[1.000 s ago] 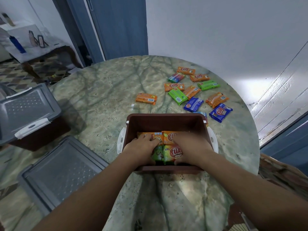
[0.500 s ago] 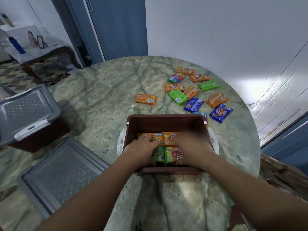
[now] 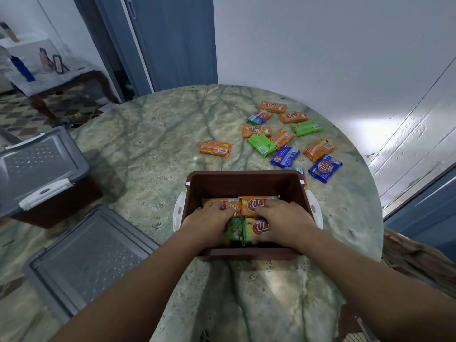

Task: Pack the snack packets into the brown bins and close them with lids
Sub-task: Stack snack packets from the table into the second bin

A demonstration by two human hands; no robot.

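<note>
On the worktop [image 3: 153, 149] the open bin [image 3: 246, 180] sits near centre, a grey lid [image 3: 84, 257] to its left. Both hands, left [image 3: 209, 222] and right [image 3: 283, 222], rest inside with fingers flat, pressing packets [image 3: 254, 206]; more lie far right. They look light, crinkly, slippery: pinch the edges

An open bin [image 3: 246, 183] is set on the table [image 3: 148, 149], near its front edge. Packets [image 3: 254, 206] are laid inside it, under the left hand [image 3: 209, 219] and the right hand [image 3: 283, 219]. More packets [image 3: 291, 137] are scattered behind the bin, to the right. A loose lid [image 3: 84, 257] is placed at the left, and a lidded bin [image 3: 37, 169] behind it.
</note>
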